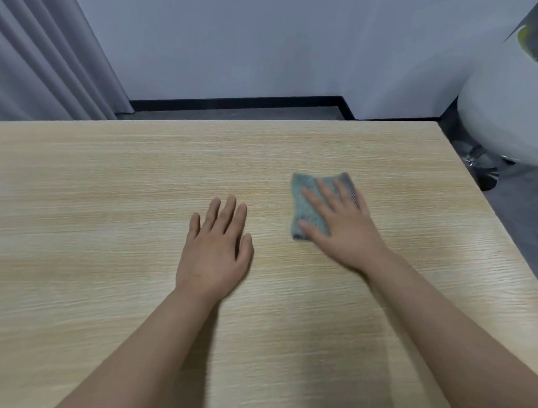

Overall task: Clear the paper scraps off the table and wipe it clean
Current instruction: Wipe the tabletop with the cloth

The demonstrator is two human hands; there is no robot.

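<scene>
Table: a light wood-grain table (109, 198) fills most of the view; its grain runs in fine streaks from side to side, and its far edge and right edge are straight with a square corner at the upper right
Sheen: a soft pale gloss lies across the top, brightest near the right edge
Wall: a plain pale grey wall (252, 41) stands beyond the far edge, with a black skirting strip (234, 103) along its foot that steps forward on the right
Floor: a narrow band of dark grey floor (228, 112) shows between skirting and table, and more of it past the right edge
Curtain: a grey curtain (38, 58) hangs in soft vertical folds at the upper left
Chair: a rounded white chair (508, 114) with a smooth shell sits beyond the right corner, on a shiny metal base (479, 159)
Cloth: a small grey-green cloth (307, 202), roughly rectangular and nubbly in texture, lies flat on the right half of the table; its outline is blurred
Right hand: the right hand (343, 224) lies palm down on the cloth with fingers straight and spread, pressing it to the top; the near right part of the cloth is hidden under the palm
Left hand: the left hand (214, 250) rests palm down on bare wood near the middle, fingers straight and close together, thumb out to the side, holding nothing, apart from the cloth
Arms: both forearms are bare and reach in from the lower edge
</scene>
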